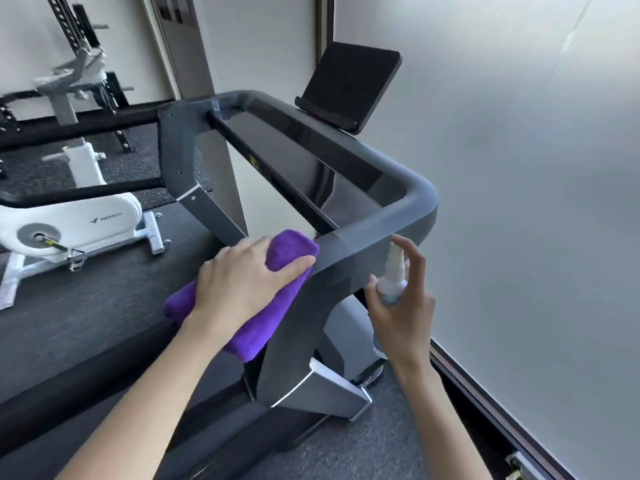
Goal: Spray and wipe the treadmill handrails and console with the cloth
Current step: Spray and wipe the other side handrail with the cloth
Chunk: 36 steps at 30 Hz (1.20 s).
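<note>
On the near right corner of the treadmill, the left hand [239,282] lies flat over a folded purple cloth [242,327], its fingers [228,252] loosely together and slightly bent over the top of the fold, the thumb [294,266] stretched along the cloth's upper end. The cloth is pressed against the inner face of the dark grey right handrail [349,251], where the rail bends down into its upright.

Just beside the rail's outer face, the right hand [401,299] wraps a small clear spray bottle [391,282]; the forefinger [408,247] arches over the white nozzle, the other fingers curled round the body. No label can be read on the bottle.

Beyond, the console bar [311,133] spans the two handrails, with a dark tablet screen [353,84] standing on it, blank. To the left stands a white exercise bike [69,223] lettered "MERACH", slightly blurred. A frosted glass wall [519,168] runs along the right.
</note>
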Each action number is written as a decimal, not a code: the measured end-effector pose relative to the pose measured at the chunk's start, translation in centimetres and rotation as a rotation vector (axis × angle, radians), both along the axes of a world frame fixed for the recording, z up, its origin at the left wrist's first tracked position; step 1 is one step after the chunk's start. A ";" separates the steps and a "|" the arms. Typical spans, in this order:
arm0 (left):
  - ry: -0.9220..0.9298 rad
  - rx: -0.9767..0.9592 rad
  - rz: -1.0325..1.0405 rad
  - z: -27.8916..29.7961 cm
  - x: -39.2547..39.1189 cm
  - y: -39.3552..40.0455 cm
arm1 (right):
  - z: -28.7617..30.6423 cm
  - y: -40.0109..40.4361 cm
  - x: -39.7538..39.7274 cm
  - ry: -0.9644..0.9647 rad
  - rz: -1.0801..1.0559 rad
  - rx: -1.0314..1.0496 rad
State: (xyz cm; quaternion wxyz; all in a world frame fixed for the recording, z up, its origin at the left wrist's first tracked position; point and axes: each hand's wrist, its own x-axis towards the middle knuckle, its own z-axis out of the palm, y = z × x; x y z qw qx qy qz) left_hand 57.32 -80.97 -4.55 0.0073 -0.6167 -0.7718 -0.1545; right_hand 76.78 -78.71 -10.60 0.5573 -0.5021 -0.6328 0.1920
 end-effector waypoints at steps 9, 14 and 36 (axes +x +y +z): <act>0.431 0.382 -0.052 -2.1 8.7 4.8 | -1.2 -1.0 2.9 -0.016 -0.067 -0.038; 0.395 0.432 -0.163 -2.6 8.3 4.4 | -0.5 -1.4 2.2 0.007 -0.007 -0.017; 0.362 0.523 -0.094 -4.5 3.4 -0.8 | 0.2 -3.6 3.1 0.099 0.034 0.058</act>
